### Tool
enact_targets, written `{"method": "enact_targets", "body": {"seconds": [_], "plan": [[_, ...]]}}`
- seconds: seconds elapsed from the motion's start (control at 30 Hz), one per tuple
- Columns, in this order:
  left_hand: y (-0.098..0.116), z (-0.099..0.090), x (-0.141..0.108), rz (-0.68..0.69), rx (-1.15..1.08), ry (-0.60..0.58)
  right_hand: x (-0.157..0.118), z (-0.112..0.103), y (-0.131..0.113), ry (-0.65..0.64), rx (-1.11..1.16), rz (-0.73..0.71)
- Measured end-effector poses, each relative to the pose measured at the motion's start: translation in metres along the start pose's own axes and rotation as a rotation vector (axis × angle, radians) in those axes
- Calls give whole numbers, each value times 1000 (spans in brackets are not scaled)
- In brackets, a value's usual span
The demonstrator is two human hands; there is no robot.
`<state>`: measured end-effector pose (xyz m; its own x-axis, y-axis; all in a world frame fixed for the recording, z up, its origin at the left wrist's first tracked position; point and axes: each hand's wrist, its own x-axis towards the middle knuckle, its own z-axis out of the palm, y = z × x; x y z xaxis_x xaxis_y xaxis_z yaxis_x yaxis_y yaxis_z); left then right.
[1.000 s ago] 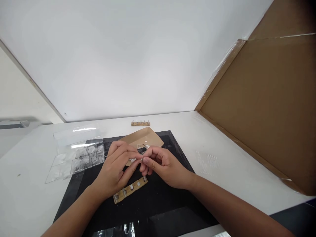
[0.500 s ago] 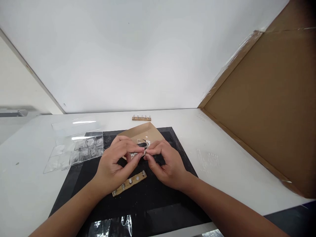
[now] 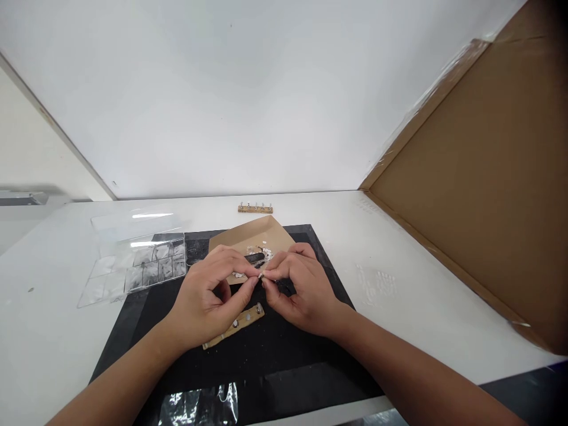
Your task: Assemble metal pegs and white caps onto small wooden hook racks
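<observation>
Thumb and forefinger of my left hand (image 3: 206, 296) are pinched on a tiny pale piece (image 3: 261, 275), too small to make out well. My right hand (image 3: 304, 290) pinches the same spot from the other side, and the fingertips of both hands nearly meet. Just behind them lies a brown cardboard sheet (image 3: 248, 232) with small white bits (image 3: 267, 253) and a dark, slim tool (image 3: 255, 258) on it. Below my left hand, partly covered by it, a wooden strip (image 3: 242, 319) with several small pale pieces rests on the black mat (image 3: 275, 367).
A clear compartment box (image 3: 151, 275) with its lid raised stands at the left, holding pale pieces. Another wooden strip (image 3: 255, 209) with upright pegs sits at the back. Clear plastic (image 3: 199, 405) lies at the mat's front edge. A cardboard panel (image 3: 479, 177) stands at the right.
My left hand has shifted slightly and covers more of the near wooden strip. The fingertips of both hands stay together. The view has moved a little.
</observation>
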<state>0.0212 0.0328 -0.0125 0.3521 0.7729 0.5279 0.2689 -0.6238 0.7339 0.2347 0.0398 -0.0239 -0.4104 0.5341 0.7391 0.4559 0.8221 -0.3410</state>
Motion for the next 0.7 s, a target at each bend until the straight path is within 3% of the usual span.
{"method": "enact_targets", "body": {"seconds": [0.13,0.7], "plan": [[-1,-3,1,38,31,-15,1,-3,1,-64,31,-1],[-2,-8,-1,41,230,-141,3,-8,-1,-98,-114,-47]]}}
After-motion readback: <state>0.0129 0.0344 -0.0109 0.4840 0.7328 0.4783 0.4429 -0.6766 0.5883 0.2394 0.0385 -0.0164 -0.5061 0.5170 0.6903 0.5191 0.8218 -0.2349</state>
